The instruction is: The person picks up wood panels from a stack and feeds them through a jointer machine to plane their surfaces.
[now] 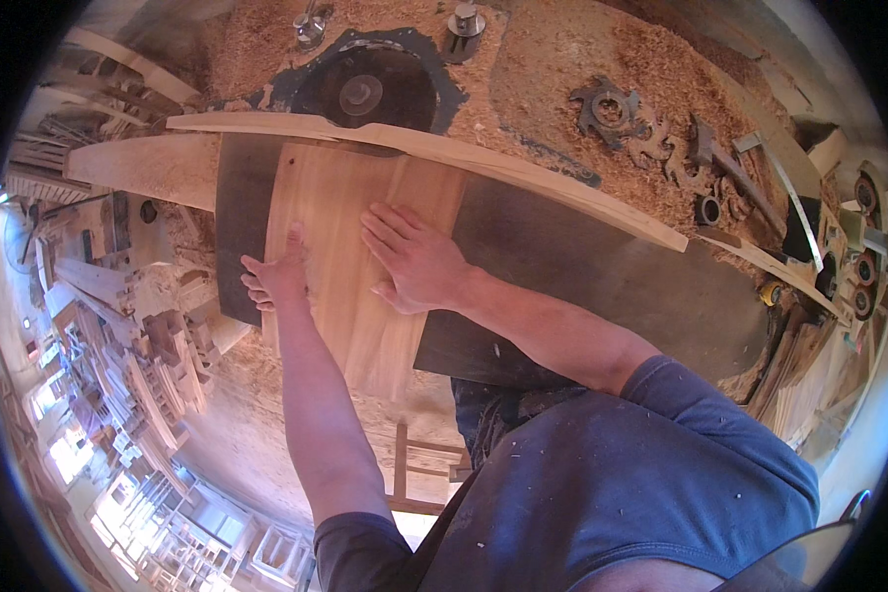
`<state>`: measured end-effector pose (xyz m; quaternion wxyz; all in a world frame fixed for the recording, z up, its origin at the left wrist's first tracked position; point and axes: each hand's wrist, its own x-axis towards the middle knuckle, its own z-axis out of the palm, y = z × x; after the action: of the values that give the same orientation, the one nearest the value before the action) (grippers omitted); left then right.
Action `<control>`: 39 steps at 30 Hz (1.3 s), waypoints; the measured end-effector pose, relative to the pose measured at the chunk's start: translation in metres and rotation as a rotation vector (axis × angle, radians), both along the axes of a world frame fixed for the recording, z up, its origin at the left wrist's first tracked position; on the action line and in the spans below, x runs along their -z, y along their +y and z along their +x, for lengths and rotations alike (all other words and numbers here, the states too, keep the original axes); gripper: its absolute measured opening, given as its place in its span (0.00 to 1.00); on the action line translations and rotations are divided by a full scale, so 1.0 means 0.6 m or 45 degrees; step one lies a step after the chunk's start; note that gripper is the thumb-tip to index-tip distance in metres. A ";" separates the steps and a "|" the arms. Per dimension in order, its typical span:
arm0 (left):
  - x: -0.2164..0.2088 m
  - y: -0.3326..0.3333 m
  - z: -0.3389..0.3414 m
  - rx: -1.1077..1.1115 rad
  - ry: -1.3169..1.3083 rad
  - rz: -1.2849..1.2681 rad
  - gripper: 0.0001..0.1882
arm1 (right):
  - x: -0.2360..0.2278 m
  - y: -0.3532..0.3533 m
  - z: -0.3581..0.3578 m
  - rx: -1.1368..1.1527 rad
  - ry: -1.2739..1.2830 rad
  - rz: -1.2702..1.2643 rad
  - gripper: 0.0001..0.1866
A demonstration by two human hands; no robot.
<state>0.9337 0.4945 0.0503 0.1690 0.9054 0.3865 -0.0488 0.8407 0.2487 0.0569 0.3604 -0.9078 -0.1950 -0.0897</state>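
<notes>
A pale wooden panel [350, 331] lies flat on the dark counter [612, 266], beneath both hands, its far edge close against a long, gently curved wooden strip [523, 176]. The right grip [411, 259] is unclosed, laid palm down on the panel right of its middle, fingers extended and nearly together. The left grip [278, 274] sits at the panel's left edge, thumb stretched forward over the wood and fingers reaching past the edge; I cannot tell whether it clasps the panel or only rests there. The counter's dark sheet shows on either side of the panel. Beyond the strip, a dark round disc [409, 91] with a central hub is set among wood shavings [548, 84], and to its right lie a toothed cutter head [592, 107], a hammer [747, 185] and a small metal ring [715, 203]. Cut lumber [153, 380] is piled at left, a wooden frame [402, 462] stands below the panel, and bright windows [69, 454] light the workshop's lower left.
</notes>
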 end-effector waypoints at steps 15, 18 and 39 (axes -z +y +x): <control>0.019 0.065 0.048 0.004 -0.048 0.013 0.77 | 0.002 0.049 0.043 0.009 -0.006 -0.033 0.40; 0.028 0.085 0.057 0.017 -0.105 -0.027 0.77 | -0.002 0.055 0.052 0.004 0.006 -0.034 0.40; 0.015 0.126 0.113 0.039 -0.200 -0.067 0.76 | 0.008 0.123 0.105 -0.020 0.033 -0.123 0.41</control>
<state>1.0015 0.5698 0.0412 0.2215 0.9075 0.3568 0.0096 0.9039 0.3223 0.0523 0.3192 -0.9237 -0.2016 -0.0658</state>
